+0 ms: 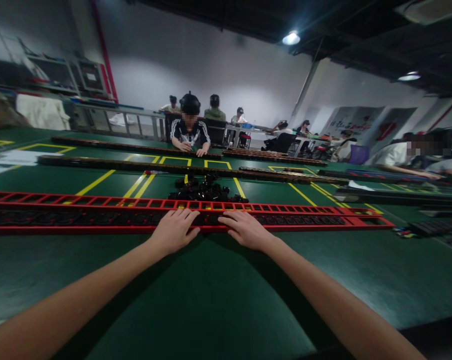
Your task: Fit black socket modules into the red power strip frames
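Note:
A long red frame (pixel 98 202) with many slots lies across the green table (pixel 218 295), its near row filled with black parts. My left hand (pixel 174 230) rests on the frame's near rail, fingers stretched forward and lying flat on the black parts. My right hand (pixel 244 229) lies beside it, fingers also flat and pointing left over the row. Neither hand holds anything. Just behind the frame sits a heap of loose black parts (pixel 205 191).
Long dark strips (pixel 109 162) lie across the table farther back, over yellow floor-style markings. A person in a dark striped top (pixel 190 131) works opposite. Other people sit at tables behind and at the right. More strips (pixel 436 227) lie at right.

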Demonstrator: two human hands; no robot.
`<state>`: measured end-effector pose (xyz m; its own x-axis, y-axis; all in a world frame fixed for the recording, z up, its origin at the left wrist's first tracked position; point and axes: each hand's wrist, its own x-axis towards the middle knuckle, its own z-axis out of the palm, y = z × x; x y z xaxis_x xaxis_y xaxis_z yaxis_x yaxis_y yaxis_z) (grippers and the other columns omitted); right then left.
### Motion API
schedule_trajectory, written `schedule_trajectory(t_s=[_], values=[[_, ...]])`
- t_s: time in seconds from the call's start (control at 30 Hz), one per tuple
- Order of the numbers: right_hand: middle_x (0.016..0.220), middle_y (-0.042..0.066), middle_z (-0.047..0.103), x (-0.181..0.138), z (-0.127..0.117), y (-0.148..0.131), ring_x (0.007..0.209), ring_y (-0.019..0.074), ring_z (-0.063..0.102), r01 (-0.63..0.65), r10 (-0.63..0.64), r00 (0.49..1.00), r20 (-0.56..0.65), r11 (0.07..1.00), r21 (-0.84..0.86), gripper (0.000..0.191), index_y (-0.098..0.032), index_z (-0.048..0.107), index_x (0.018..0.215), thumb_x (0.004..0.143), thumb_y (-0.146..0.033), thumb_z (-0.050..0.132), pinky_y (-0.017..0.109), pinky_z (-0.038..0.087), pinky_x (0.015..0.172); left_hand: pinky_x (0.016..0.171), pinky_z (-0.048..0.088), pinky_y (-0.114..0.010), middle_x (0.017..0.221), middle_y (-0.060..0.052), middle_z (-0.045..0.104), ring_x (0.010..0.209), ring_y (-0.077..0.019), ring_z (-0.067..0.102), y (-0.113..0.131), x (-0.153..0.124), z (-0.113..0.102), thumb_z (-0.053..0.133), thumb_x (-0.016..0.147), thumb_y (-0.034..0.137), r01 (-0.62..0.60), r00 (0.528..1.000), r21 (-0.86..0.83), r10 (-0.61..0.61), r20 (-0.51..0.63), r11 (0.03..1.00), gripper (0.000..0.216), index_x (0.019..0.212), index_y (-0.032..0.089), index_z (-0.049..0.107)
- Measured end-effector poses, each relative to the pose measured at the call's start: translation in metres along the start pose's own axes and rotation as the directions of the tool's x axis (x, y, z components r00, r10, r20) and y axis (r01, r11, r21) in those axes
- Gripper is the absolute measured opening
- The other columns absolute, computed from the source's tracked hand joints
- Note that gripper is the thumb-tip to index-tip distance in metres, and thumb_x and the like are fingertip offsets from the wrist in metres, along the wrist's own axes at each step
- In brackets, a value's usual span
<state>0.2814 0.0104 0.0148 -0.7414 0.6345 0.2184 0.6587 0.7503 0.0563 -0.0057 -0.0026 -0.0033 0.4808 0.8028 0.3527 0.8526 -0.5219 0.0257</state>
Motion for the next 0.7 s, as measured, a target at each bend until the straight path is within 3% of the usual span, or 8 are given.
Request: schedule_trajectory(t_s=[0.33,0.5,0.7], values=[[0.153,0.016,0.056,0.0006,0.0033,0.0057,0.138,0.033,0.056,0.012,-0.012,1.0,-0.013,0.999,0.046,0.053,-0.025,0.053,0.153,0.101,-0.02,0.06,0.057,0.047,0.113,0.103,0.049,-0.05,0.133,-0.017,0.068,0.119,-0.0328,0.064,0.0021,0.0007,-0.0075,0.047,0.104,0.045,0.011,0.999,0.025,-0.012,0.043,1.0,0.052,0.142,0.012,0.058],[0.151,0.015,0.059,0.0013,0.0025,0.0052,0.137,0.0315,0.057,-0.006,0.012,0.999,-0.045,0.991,0.132,0.063,-0.024,0.045,0.159,0.099,-0.019,0.063,0.055,0.048,0.113,0.104,0.048,-0.05,0.132,-0.017,0.068,0.118,-0.033,0.064,0.0014,0.0004,-0.0065,0.047,0.104,0.045,0.013,0.999,0.025,-0.014,0.042,1.0,0.052,0.142,0.012,0.058],[0.151,0.016,0.058,0.0019,0.0007,0.0033,0.137,0.0332,0.057,0.005,-0.002,1.0,-0.03,0.996,0.087,0.048,-0.023,0.058,0.148,0.1,-0.021,0.062,0.056,0.048,0.112,0.103,0.048,-0.051,0.131,-0.017,0.069,0.117,-0.0332,0.065,0.001,0.0004,-0.0062,0.047,0.104,0.046,0.012,0.999,0.015,-0.013,0.034,1.0,0.051,0.141,0.012,0.059]])
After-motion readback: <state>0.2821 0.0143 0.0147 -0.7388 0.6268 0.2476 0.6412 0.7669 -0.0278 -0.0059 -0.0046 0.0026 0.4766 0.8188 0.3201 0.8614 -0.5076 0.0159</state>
